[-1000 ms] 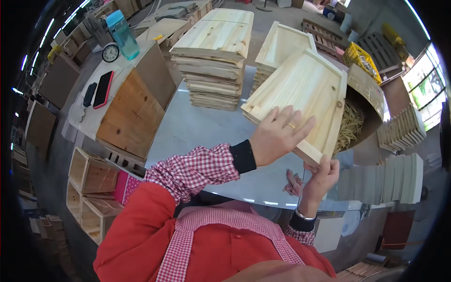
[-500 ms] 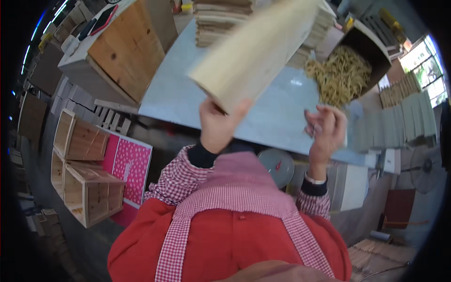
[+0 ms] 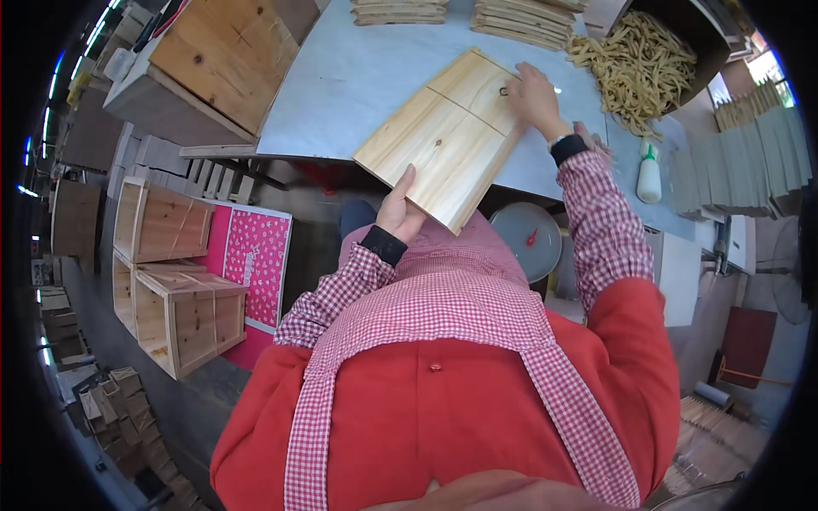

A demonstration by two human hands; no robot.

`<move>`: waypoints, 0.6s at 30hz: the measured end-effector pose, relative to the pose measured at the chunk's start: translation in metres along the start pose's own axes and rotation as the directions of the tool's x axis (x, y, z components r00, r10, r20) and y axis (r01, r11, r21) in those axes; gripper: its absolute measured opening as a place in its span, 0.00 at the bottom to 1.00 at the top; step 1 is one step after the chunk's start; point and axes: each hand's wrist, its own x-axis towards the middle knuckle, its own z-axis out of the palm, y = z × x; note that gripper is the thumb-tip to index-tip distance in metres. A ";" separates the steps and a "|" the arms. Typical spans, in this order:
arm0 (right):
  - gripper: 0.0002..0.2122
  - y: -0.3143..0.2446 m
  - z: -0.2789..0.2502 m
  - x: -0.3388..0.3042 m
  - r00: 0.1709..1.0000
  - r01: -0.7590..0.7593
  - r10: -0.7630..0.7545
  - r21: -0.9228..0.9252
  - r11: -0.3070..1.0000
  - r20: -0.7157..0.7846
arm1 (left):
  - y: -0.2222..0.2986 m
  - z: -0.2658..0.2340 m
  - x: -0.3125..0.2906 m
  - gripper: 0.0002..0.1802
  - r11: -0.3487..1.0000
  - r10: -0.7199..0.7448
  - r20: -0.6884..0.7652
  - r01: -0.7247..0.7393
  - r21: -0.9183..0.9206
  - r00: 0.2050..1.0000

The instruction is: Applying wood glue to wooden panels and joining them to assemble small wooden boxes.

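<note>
Broadly, a pale blue tabletop (image 3: 324, 102) spans the upper part of the view, with open wooden crates (image 3: 204, 322) low to the left. Stacked boards (image 3: 526, 24) stand along its far side. Nearer, a knotty wooden panel (image 3: 447, 136) slants across the near edge, partly overhanging; whether it rests on the surface I cannot tell. Right of it lies a heap of pale strips (image 3: 643, 68). Of the hands, the left hand (image 3: 402, 213) grips the panel's near edge, thumb on top, fingers mostly hidden; the right hand (image 3: 537, 98) touches its far right edge, fingers slightly bent, grip unclear. Beyond that wrist stands a white bottle (image 3: 649, 180).
</note>
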 end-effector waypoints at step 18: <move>0.19 -0.066 0.036 -0.014 0.990 -0.124 0.117 0.086 0.989 0.075 | 0.043 -0.025 -0.042 0.29 0.977 0.065 -0.278 -0.004 0.213 0.958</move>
